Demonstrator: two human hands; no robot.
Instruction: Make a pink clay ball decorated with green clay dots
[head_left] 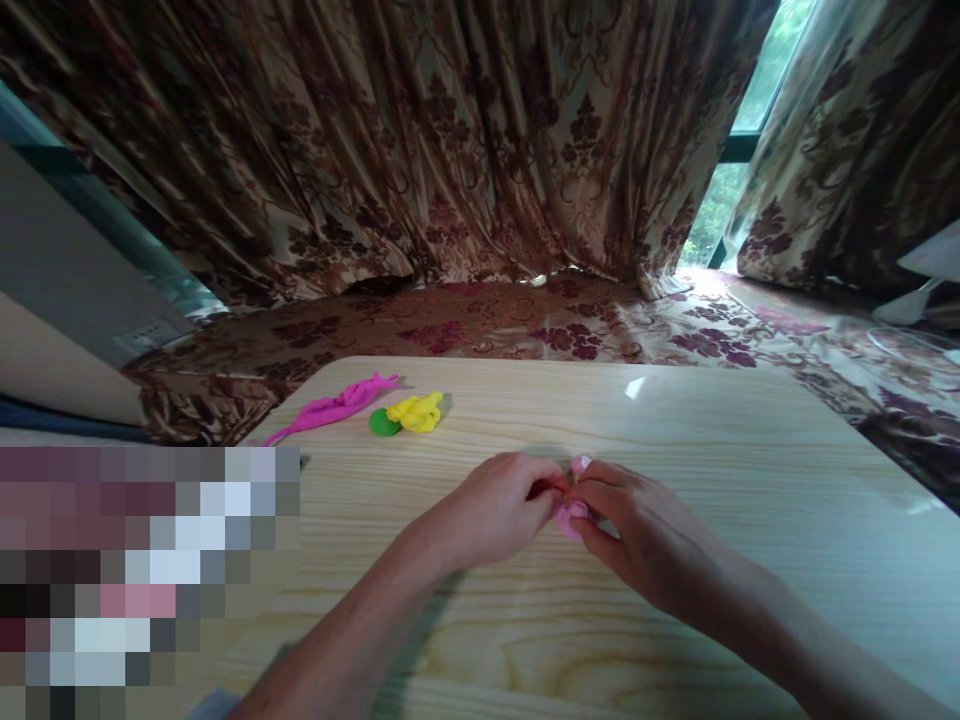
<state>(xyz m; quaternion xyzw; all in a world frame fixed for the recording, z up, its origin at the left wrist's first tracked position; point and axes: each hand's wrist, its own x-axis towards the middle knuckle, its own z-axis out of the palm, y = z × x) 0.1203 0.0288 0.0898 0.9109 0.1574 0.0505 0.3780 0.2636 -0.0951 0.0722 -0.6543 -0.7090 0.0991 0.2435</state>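
Both hands meet over the wood-grain table, working on a small piece of light pink modelling clay. My right hand is closed on it, thumb and fingers around its right side. My left hand is curled in a pinch at the clay's left edge, its fingertips partly hidden where they meet the right fingers. A paler pink bit shows just beyond the right fingers; whether it joins the same piece I cannot tell.
At the table's far left lie a long magenta clay strip, a crumpled yellow clay lump and a round green clay piece touching it. Patterned curtains hang behind. A blurred-out area covers the lower left.
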